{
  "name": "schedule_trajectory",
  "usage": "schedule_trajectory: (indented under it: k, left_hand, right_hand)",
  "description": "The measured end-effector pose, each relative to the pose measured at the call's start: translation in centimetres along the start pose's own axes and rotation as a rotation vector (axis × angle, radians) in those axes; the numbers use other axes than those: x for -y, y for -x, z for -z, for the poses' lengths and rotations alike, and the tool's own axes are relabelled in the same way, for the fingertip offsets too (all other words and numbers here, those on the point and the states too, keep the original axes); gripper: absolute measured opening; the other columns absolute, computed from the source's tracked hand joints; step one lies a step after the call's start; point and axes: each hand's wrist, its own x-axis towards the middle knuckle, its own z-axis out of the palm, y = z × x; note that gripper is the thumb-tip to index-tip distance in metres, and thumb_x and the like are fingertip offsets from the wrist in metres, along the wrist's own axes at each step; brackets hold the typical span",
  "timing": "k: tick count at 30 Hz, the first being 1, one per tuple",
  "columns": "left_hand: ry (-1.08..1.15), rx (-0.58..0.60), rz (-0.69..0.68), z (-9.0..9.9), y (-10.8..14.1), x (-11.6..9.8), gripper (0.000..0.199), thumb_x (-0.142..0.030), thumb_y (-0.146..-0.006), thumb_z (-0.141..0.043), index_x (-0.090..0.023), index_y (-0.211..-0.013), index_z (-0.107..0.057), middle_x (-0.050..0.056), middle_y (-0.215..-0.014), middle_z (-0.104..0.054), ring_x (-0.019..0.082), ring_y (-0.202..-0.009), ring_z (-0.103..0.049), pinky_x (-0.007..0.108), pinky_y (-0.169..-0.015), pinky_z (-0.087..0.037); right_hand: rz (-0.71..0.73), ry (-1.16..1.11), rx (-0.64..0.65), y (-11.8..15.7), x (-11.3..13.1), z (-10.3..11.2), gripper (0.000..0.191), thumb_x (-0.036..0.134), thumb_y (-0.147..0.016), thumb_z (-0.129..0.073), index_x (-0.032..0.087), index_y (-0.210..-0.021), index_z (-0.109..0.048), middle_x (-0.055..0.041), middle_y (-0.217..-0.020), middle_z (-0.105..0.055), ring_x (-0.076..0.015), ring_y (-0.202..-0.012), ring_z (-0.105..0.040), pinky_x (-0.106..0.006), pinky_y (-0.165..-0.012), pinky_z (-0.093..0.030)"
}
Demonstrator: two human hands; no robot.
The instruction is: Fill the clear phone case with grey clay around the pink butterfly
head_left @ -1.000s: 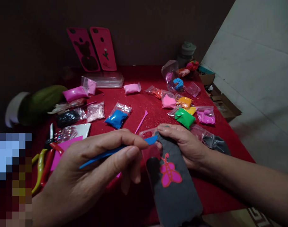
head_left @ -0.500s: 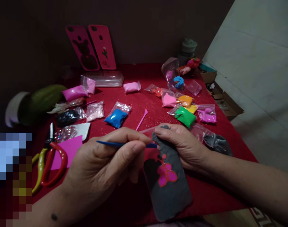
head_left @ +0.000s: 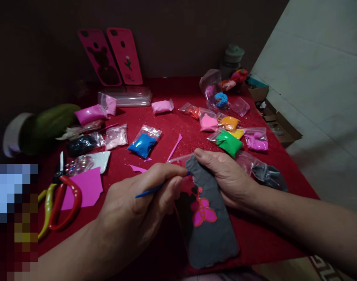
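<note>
My left hand [head_left: 134, 207] pinches a slim blue modelling tool [head_left: 146, 192], its tip close to the edge of the grey clay near the top of a phone case. That clear phone case [head_left: 216, 246] is held tilted in my right hand [head_left: 228, 175], thumb on the front at the upper end and fingers behind. Grey clay covers its right side and bottom, while part of the left side is bare. A pink butterfly [head_left: 206, 215] with orange outlines sits in its middle. Whether the tool's tip touches the clay, I cannot tell.
Bags of coloured clay, including a blue one [head_left: 143, 145] and a green one [head_left: 229, 143], lie on the red cloth [head_left: 166, 125]. Red-and-yellow-handled scissors [head_left: 64, 203] and a pink sheet [head_left: 89, 187] are at left. Two decorated pink cases [head_left: 128, 72] lean at the back.
My left hand has shifted slightly right and down, and the blue tool now slants upward toward the case's top. The case has turned a little in my right hand's grip.
</note>
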Motion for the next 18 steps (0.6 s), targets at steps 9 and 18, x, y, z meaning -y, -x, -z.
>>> schedule_trajectory:
  k: [9, 18]
  left_hand:
    - [-0.018, 0.055, -0.055, 0.30, -0.38, -0.34, 0.015, -0.025, -0.099, -0.042, -0.025, -0.106, -0.055, -0.007, -0.060, -0.058, 0.008, -0.050, -0.058, 0.019, -0.052, -0.046]
    - [0.029, 0.095, -0.029, 0.43, -0.85, -0.85, 0.019, -0.026, -0.098, -0.041, -0.022, -0.100, -0.059, -0.006, -0.060, -0.060, 0.008, -0.049, -0.057, 0.019, -0.049, -0.044]
  right_hand:
    - [-0.044, 0.044, 0.017, 0.14, 0.14, -0.16, 0.037, 0.046, -0.072, -0.078, 0.015, -0.065, -0.058, 0.0036, -0.055, -0.054, -0.0081, -0.048, -0.047, -0.023, -0.050, -0.041]
    - [-0.034, 0.115, -0.010, 0.22, 0.16, -0.19, 0.039, 0.049, -0.073, -0.076, 0.014, -0.067, -0.059, 0.0035, -0.056, -0.053, -0.0073, -0.048, -0.047, -0.020, -0.048, -0.036]
